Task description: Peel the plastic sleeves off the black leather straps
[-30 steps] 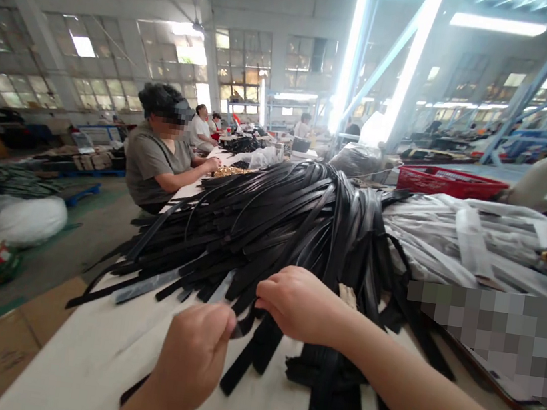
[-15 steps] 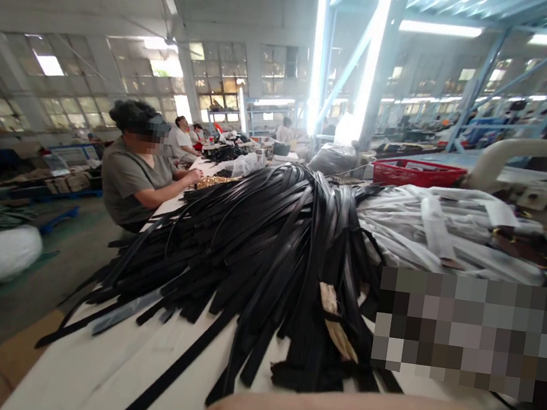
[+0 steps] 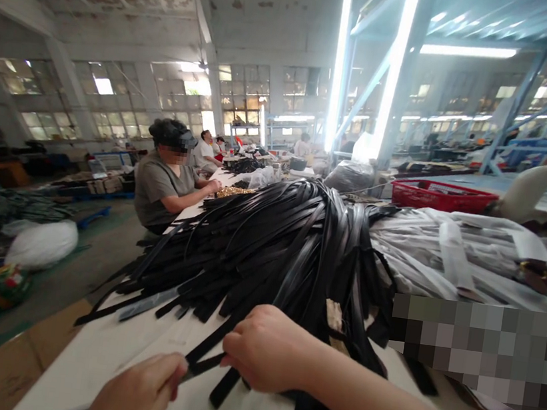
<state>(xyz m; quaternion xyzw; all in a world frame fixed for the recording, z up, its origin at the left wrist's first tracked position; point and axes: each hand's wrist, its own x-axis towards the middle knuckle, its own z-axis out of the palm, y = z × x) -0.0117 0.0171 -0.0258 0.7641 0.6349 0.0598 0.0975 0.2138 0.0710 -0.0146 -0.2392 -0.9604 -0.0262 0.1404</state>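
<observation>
A big heap of black straps (image 3: 288,247) lies across the white table (image 3: 98,350) in front of me. My left hand (image 3: 140,392) pinches the near end of one black strap (image 3: 205,363) at the table's front. My right hand (image 3: 259,348) is closed over the same strap a little farther along, at the foot of the heap. The strap runs between both hands and back into the pile.
A pile of pale grey straps (image 3: 454,249) lies to the right of the heap, with a red basket (image 3: 439,194) behind it. A seated person (image 3: 163,180) works farther along the table on the left. White sacks (image 3: 44,242) and cardboard lie on the floor at left.
Half a second ago only my forearm showed at the bottom edge. Both hands are back in view now, gripping one strap lower and nearer than a second ago. The camera has tilted.
</observation>
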